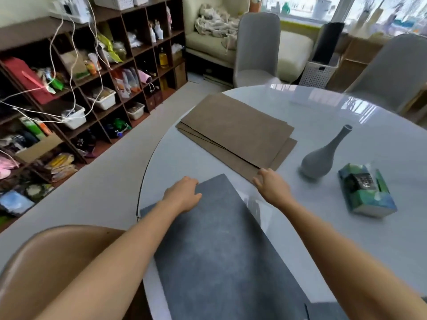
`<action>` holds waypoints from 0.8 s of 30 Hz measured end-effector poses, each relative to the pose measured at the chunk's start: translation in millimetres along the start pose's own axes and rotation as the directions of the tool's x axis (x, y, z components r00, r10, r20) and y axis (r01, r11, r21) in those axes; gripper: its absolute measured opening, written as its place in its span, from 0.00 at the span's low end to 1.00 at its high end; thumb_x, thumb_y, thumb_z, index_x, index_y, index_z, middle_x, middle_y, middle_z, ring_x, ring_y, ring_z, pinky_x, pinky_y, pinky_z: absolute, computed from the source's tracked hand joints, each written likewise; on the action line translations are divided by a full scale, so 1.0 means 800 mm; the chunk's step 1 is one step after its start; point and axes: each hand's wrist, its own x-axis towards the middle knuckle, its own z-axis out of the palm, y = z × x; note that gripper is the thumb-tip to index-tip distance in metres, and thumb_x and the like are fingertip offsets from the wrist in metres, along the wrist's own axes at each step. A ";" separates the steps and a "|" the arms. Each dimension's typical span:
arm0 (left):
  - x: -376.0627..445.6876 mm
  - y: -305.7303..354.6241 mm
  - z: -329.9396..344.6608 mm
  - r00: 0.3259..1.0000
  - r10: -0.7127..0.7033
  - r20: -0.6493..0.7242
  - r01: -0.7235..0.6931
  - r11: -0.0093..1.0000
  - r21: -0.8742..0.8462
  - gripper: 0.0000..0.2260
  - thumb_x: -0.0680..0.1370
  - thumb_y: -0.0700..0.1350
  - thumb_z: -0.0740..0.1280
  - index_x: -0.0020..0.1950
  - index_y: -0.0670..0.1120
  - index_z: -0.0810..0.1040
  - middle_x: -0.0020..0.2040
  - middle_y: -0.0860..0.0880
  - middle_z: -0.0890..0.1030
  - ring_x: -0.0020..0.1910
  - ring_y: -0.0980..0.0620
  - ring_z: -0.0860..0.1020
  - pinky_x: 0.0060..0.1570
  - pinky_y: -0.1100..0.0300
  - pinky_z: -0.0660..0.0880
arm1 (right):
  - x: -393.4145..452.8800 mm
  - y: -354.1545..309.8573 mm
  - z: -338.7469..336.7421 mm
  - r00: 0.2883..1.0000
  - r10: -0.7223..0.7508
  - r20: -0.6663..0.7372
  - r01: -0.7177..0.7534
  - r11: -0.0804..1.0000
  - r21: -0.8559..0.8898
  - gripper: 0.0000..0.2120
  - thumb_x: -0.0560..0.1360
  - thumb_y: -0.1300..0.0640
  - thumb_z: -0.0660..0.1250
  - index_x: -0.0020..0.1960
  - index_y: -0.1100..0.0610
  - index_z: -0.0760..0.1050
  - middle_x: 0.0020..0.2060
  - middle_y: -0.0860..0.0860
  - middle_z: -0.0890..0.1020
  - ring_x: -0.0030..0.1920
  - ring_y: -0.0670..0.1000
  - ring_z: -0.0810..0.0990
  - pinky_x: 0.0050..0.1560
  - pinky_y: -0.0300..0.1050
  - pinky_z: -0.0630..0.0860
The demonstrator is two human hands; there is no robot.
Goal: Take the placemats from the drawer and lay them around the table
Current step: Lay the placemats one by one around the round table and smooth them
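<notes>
On the round white desk (pixel 300 112) one grey placemat (pixel 219 250) lay placed under the left hand (pixel 182 195), fingers flat, holding nothing; brown placemat stack (pixel 235 130) remained undistributed, right hand (pixel 272 184) loosely spread touching its corner.

Glossy white bench (pixel 300 107), mottled dark grey placemat (pixel 221 250), plain tan-brown placemat stack (pixel 235 130), matt grey vase (pixel 321 158), tissue box (pixel 365 192) patterned in green, blue and white, pale grey chairs (pixel 257 47), dark brown shelving (pixel 143 49)
</notes>
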 end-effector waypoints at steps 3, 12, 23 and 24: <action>0.064 0.022 0.026 1.000 0.009 0.026 -0.009 1.000 0.007 0.26 0.79 0.56 0.62 0.73 0.47 0.64 0.74 0.45 0.63 0.72 0.44 0.63 0.67 0.46 0.66 | 0.061 0.024 0.025 0.999 -0.009 0.036 0.010 1.000 -0.017 0.16 0.80 0.52 0.58 0.61 0.61 0.71 0.60 0.57 0.73 0.62 0.58 0.71 0.55 0.52 0.72; 0.130 0.038 0.084 0.978 -0.004 0.207 -0.025 0.991 0.133 0.56 0.63 0.70 0.70 0.77 0.57 0.36 0.77 0.49 0.33 0.76 0.41 0.35 0.69 0.30 0.46 | 0.176 0.067 0.085 0.994 -0.090 0.065 0.093 0.995 -0.045 0.32 0.75 0.47 0.66 0.72 0.60 0.60 0.75 0.57 0.60 0.76 0.57 0.55 0.75 0.50 0.55; 0.130 0.045 0.073 0.976 -0.016 0.217 -0.013 0.992 0.129 0.57 0.62 0.68 0.73 0.78 0.57 0.38 0.78 0.48 0.35 0.76 0.40 0.37 0.69 0.29 0.49 | 0.185 0.052 0.061 0.943 -0.323 0.073 0.327 0.876 -0.355 0.06 0.76 0.67 0.56 0.51 0.62 0.69 0.44 0.59 0.78 0.45 0.60 0.79 0.37 0.50 0.72; 0.130 0.044 0.070 0.973 -0.011 0.230 -0.013 0.994 0.106 0.56 0.63 0.67 0.73 0.78 0.57 0.39 0.78 0.48 0.35 0.77 0.41 0.37 0.69 0.29 0.49 | 0.184 0.044 0.053 0.946 -0.312 0.084 0.320 0.875 -0.362 0.06 0.74 0.68 0.57 0.50 0.62 0.69 0.43 0.59 0.79 0.43 0.61 0.79 0.37 0.50 0.72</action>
